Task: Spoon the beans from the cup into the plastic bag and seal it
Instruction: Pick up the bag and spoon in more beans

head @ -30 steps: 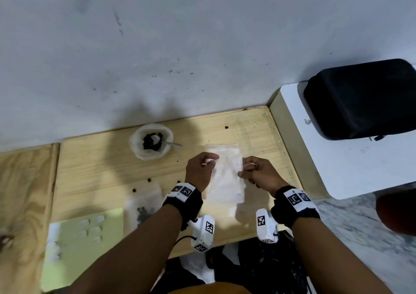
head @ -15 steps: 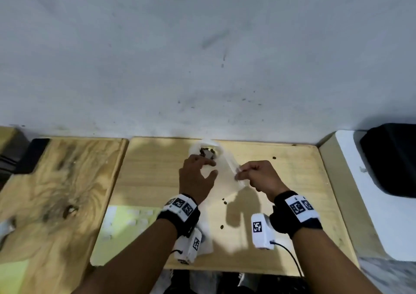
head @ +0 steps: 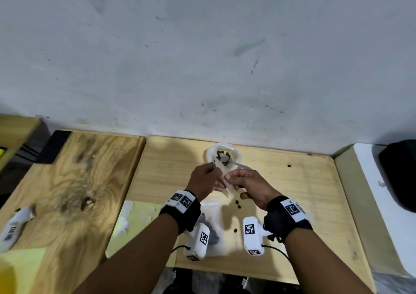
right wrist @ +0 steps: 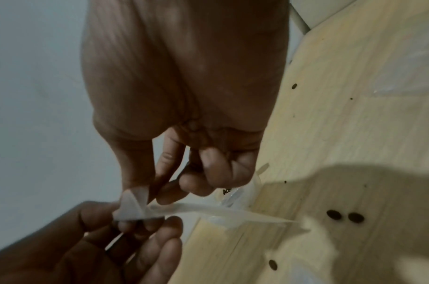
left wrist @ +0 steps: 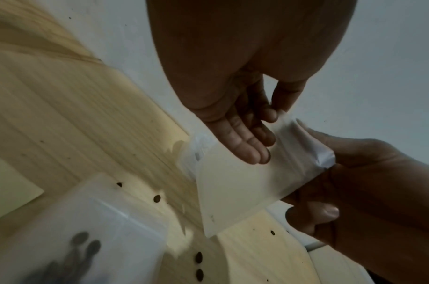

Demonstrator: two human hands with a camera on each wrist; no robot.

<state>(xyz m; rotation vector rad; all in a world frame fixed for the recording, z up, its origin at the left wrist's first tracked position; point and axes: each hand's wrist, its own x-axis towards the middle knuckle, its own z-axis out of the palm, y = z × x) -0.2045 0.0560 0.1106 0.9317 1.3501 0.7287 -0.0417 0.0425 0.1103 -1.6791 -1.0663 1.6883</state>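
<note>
Our left hand (head: 203, 176) pinches one top corner of the plastic bag (left wrist: 242, 184) between thumb and fingertips, its other fingers lying straight along the film. Our right hand (head: 249, 184) pinches the opposite corner, fingers curled. So both hands grip the bag, held up in the air just in front of the cup (head: 224, 156), its mouth not yet parted as far as we can tell.

The bag is thin, frosted, limp film, flat and rectangular, creased where we hold it; it looks empty. The cup is white, round and shallow-looking, with dark beans (head: 221, 153) heaped inside and a slim spoon (head: 236, 163) leaning out over the rim toward our right hand. It stands on the pale, grained wooden desk (head: 304, 192), close to the wall.

In front of the cup, nearer to us, a second bag (head: 212, 230) lies flat with dark beans showing through it, and a few small oval loose beans (head: 237, 204) are scattered around it.

We judge the risks to be these: the film is slippery and clings to itself, so the mouth may refuse to open or slip from a pinch; held so near the cup, a tug could knock the spoon or tip the cup; and a floppy mouth would let more beans fall onto the desk.
</note>
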